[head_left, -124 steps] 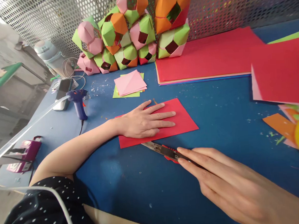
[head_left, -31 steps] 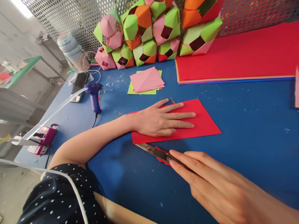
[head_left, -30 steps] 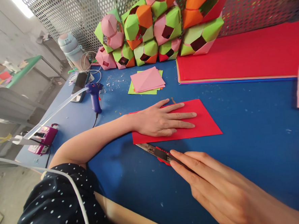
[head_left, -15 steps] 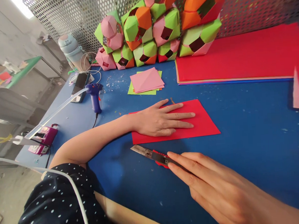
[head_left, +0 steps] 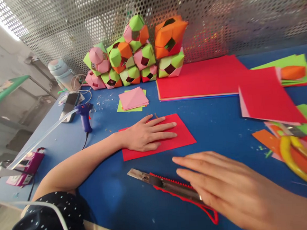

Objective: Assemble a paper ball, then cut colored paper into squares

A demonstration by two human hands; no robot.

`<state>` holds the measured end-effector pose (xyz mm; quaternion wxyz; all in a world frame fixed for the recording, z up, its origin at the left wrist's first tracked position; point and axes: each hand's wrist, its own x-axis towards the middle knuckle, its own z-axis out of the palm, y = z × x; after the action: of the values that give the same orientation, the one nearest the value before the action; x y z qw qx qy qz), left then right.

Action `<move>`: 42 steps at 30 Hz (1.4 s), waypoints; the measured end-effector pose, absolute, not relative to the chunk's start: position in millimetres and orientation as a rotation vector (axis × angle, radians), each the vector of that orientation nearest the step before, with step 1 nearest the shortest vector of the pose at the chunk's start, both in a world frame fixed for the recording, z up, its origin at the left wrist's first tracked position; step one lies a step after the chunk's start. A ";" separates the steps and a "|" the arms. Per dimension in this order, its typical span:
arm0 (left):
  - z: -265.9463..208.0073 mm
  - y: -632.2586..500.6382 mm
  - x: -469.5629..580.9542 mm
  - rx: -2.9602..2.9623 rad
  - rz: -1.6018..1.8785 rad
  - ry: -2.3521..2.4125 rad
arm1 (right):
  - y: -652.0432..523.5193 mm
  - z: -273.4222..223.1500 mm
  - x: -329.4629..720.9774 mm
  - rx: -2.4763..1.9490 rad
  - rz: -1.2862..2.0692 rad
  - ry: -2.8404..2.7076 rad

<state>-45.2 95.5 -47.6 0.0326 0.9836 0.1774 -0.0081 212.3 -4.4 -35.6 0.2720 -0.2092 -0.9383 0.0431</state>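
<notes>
My left hand lies flat with fingers spread on a piece of red paper, covering much of it. In front of the paper, a red and dark box cutter rests on the blue table, its blade out and pointing left toward the paper. My right hand hovers beside the cutter's handle, fingers stretched out and nothing gripped. Part of the handle's edge is hidden by the right hand. Behind the left hand sits a small stack of pink and green paper squares.
Folded paper balls are piled at the back against a perforated metal screen. Large red sheets lie beside them. Yellow-handled scissors and scraps are at right. A purple glue gun, phone and bottle stand left.
My right hand has let go of the box cutter, which now lies on the table. The view has swung right, bringing scissors and scraps in. My left hand stays on the red paper.
</notes>
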 end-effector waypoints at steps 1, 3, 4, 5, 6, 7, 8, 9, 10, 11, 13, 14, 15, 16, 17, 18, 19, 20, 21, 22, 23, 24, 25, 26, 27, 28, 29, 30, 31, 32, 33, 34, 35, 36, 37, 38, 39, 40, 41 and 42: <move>-47.9 95.6 -46.0 3.035 0.001 0.549 | 3.1 -39.1 216.6 -0.621 0.071 -2.492; -48.6 95.5 -47.6 3.059 0.092 0.560 | 17.7 -47.7 223.6 -0.753 -0.021 -2.428; -48.7 95.3 -48.5 3.071 0.149 0.567 | 23.2 -51.4 225.7 -0.795 -0.056 -2.402; -48.7 95.1 -49.4 3.081 0.211 0.574 | 26.6 -54.1 226.5 -0.826 -0.074 -2.389; -48.4 95.0 -50.3 3.089 0.274 0.580 | 27.3 -55.3 226.0 -0.837 -0.072 -2.387; -47.7 95.1 -51.2 3.091 0.336 0.588 | 25.3 -55.1 224.2 -0.828 -0.052 -2.396; -46.4 95.1 -52.0 3.088 0.395 0.598 | 20.8 -53.6 221.4 -0.806 -0.014 -2.413; -44.5 95.1 -52.7 3.078 0.448 0.617 | 14.2 -51.4 217.9 -0.773 0.039 -2.436; -41.8 95.0 -53.1 3.061 0.491 0.644 | 6.5 -48.9 213.9 -0.736 0.103 -2.455; -38.4 94.3 -53.3 3.038 0.518 0.682 | -1.8 -46.8 209.8 -0.707 0.173 -2.478; -30.3 91.0 -52.4 2.976 0.528 0.812 | -16.4 -45.3 202.2 -0.692 0.279 -2.501; -26.0 88.1 -51.4 2.941 0.505 0.896 | -21.6 -46.3 199.3 -0.698 0.295 -2.502; -22.0 84.3 -49.8 2.908 0.464 0.986 | -25.2 -48.2 197.1 -0.700 0.295 -2.498; -18.6 79.7 -48.0 2.882 0.405 1.067 | -27.1 -50.6 195.5 -0.690 0.291 -2.498; -16.1 74.7 -45.9 2.869 0.323 1.127 | -27.6 -53.0 194.6 -0.675 0.288 -2.500; -14.5 69.6 -43.8 2.866 0.231 1.166 | -27.1 -55.1 194.1 -0.656 0.290 -2.505; -13.9 65.0 -41.9 2.869 0.140 1.185 | -26.0 -56.6 193.8 -0.640 0.298 -2.515; -14.1 61.3 -40.5 2.868 0.051 1.196 | -24.7 -57.5 193.7 -0.630 0.307 -2.525; -14.9 58.9 -39.8 2.868 -0.021 1.186 | -23.4 -57.9 193.5 -0.627 0.313 -2.532; -15.9 58.2 -40.0 2.867 -0.078 1.172 | -22.2 -58.0 193.3 -0.627 0.317 -2.539; -17.1 59.2 -41.3 2.869 -0.114 1.155 | -21.2 -58.1 192.9 -0.625 0.317 -2.545; -18.2 61.9 -43.6 2.878 -0.125 1.144 | -20.4 -58.3 192.4 -0.618 0.313 -2.548; -19.2 66.1 -47.0 2.886 -0.106 1.147 | -19.6 -58.9 192.0 -0.604 0.306 -2.545; -20.1 71.4 -51.2 2.898 -0.069 1.161 | -18.8 -59.8 191.5 -0.587 0.300 -2.537; -21.1 77.2 -55.9 2.904 0.002 1.201 | -18.0 -60.9 191.2 -0.568 0.298 -2.528; -22.0 83.1 -60.8 2.886 0.082 1.243 | -17.2 -61.9 191.1 -0.550 0.299 -2.518; -22.9 88.5 -65.4 2.879 0.121 1.271 | -16.3 -62.8 191.1 -0.536 0.306 -2.510; -23.8 93.1 -69.6 2.874 0.142 1.293 | -15.6 -63.4 191.4 -0.529 0.318 -2.508; -24.7 96.5 -73.1 2.869 0.177 1.321 | -14.9 -63.6 191.8 -0.524 0.332 -2.510; -25.5 98.6 -75.8 2.866 0.204 1.345 | -14.3 -63.5 192.3 -0.522 0.345 -2.516; -26.4 99.5 -77.6 2.864 0.232 1.365 | -13.8 -63.2 192.8 -0.521 0.357 -2.522; -27.4 99.4 -78.6 2.861 0.264 1.385 | -13.5 -62.7 193.3 -0.522 0.366 -2.526; -28.5 98.4 -78.9 2.857 0.297 1.401 | -13.3 -62.2 193.8 -0.522 0.372 -2.526; -29.8 96.9 -78.7 2.851 0.330 1.415 | -13.2 -61.9 194.3 -0.520 0.374 -2.523; -31.4 95.2 -78.1 2.845 0.364 1.425 | -13.0 -61.7 194.7 -0.517 0.375 -2.518; -33.2 93.4 -77.3 2.836 0.398 1.430 | -12.9 -61.9 195.0 -0.513 0.375 -2.514; -35.2 91.7 -76.6 2.827 0.433 1.433 | -12.6 -62.4 195.3 -0.508 0.376 -2.510; -37.4 90.2 -75.9 2.818 0.469 1.432 | -12.3 -63.2 195.5 -0.502 0.376 -2.507; -39.8 89.0 -75.4 2.808 0.508 1.431 | -11.8 -64.4 195.8 -0.495 0.374 -2.502; -42.3 88.0 -75.1 2.798 0.550 1.430 | -11.3 -65.9 195.9 -0.489 0.371 -2.495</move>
<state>-75.1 88.0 -42.3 -0.0241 0.8769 0.4480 0.1725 195.9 -11.3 -65.9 0.2821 -0.1824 -0.9317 0.1383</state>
